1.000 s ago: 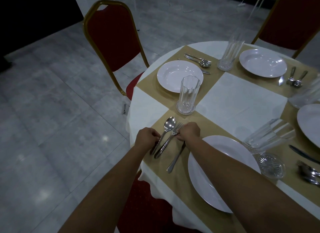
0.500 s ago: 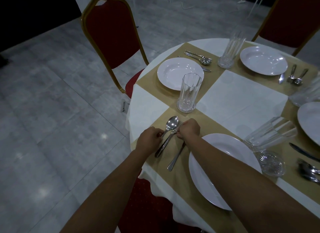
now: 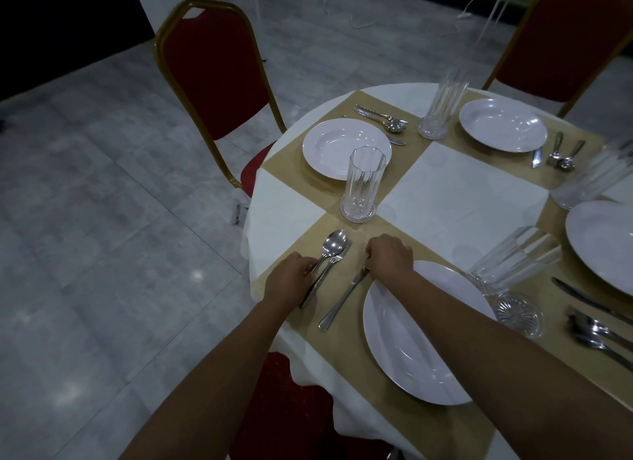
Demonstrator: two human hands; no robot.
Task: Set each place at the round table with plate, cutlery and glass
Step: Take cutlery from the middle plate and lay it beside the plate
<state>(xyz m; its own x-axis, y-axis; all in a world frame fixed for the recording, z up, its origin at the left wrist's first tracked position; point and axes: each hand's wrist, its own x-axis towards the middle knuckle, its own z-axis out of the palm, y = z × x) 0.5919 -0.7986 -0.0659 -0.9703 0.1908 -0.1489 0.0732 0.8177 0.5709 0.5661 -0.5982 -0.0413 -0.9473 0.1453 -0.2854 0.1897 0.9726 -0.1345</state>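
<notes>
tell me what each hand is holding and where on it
Left hand grips the spoon and fork by their handles. Right hand holds the knife at its upper end.

My right hand [image 3: 390, 256] has drawn apart from my left hand [image 3: 291, 278] — the knife [image 3: 342, 297] under it now clear of the spoon [image 3: 330, 250].

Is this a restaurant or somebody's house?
Probably a restaurant or banquet hall. The round table has matching plates, and a red padded chair with a gold frame, the banquet kind, stands beside it on a wide tiled floor.
</notes>
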